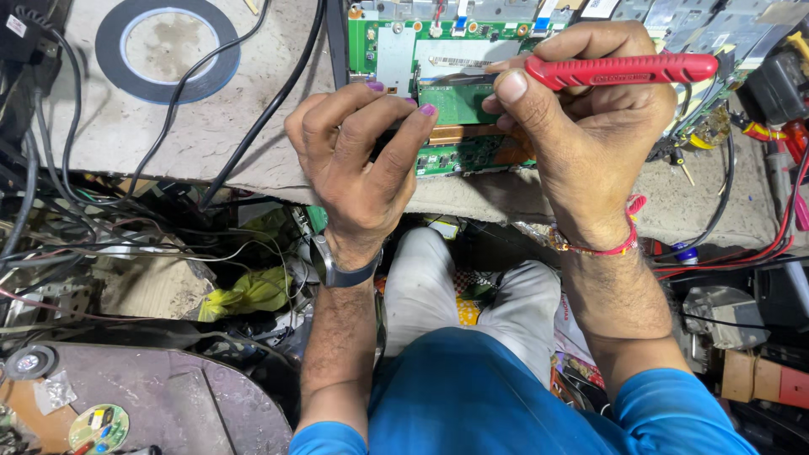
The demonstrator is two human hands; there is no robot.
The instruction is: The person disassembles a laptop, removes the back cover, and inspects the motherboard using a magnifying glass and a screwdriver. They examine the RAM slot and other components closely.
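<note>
Head view: hands (pixel 472 143) hide the red screwdriver's (pixel 624 69) tip over the circuit board (pixel 459 103).

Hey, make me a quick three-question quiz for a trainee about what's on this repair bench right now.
1. True or false: the right hand holds a red-handled screwdriver.
2. Which lies at the bench's far left? A) a flat ring-shaped roll of black tape B) a glass jar C) a hammer
3. Fill in: the left hand has its fingertips on a small ____ circuit module that sits on the larger green circuit board.

Key: 1 true; 2 A; 3 green.
</note>
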